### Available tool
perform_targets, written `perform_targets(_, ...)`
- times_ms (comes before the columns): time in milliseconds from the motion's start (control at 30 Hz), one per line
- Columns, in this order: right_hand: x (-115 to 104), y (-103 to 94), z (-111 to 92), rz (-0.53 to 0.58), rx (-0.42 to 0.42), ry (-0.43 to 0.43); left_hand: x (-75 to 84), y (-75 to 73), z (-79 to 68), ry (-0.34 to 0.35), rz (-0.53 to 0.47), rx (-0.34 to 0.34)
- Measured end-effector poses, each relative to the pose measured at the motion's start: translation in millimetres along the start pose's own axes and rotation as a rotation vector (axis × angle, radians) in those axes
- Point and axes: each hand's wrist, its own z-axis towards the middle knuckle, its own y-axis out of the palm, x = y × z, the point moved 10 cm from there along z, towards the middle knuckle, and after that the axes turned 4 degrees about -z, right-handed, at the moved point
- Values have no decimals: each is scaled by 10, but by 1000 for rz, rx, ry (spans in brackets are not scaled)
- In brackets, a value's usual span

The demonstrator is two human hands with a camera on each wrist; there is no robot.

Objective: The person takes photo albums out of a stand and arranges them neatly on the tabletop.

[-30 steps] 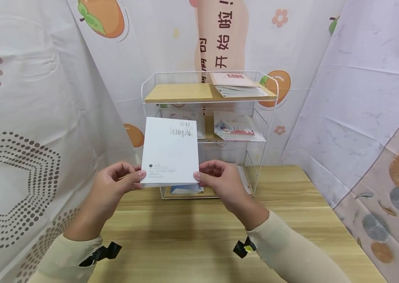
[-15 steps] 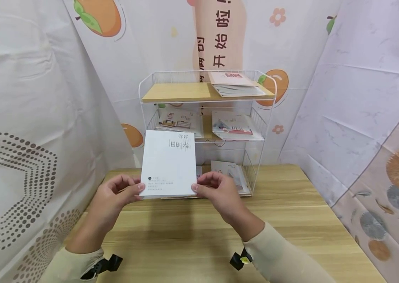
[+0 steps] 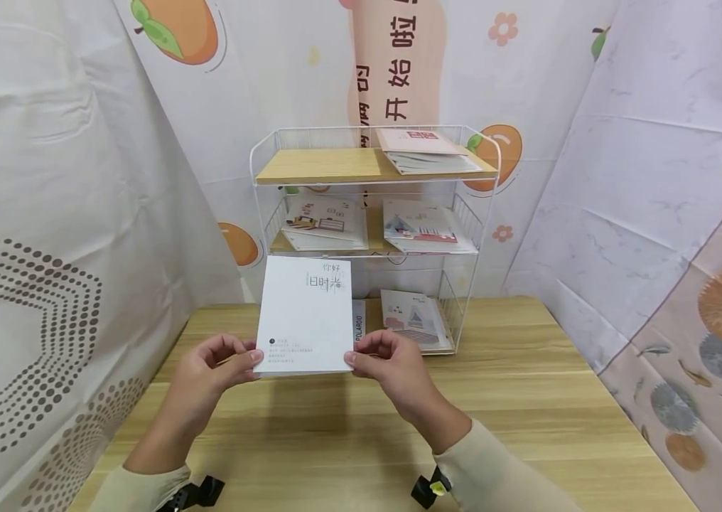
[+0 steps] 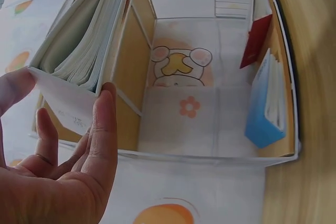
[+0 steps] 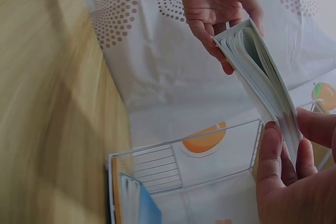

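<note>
The left hand [image 3: 217,361] pinches the white book [image 3: 307,313] around eight o'clock, the right hand [image 3: 393,366] around four, neither nearer; in front of the rack [image 3: 319,163], its long axis points toward twelve.

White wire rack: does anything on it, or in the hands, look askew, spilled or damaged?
Mainly the pale pink-covered paper book at the right of the light-wood top shelf: it lies slanted, and its cover seems lifted off fanned white pages. No spill shows; the white rectangular book between left hand and right hand looks undamaged.
</note>
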Motion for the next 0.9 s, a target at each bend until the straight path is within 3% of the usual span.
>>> perform_targets(900,724,-35,-95,58,71,145,-900,0,-19,-221,-78,14)
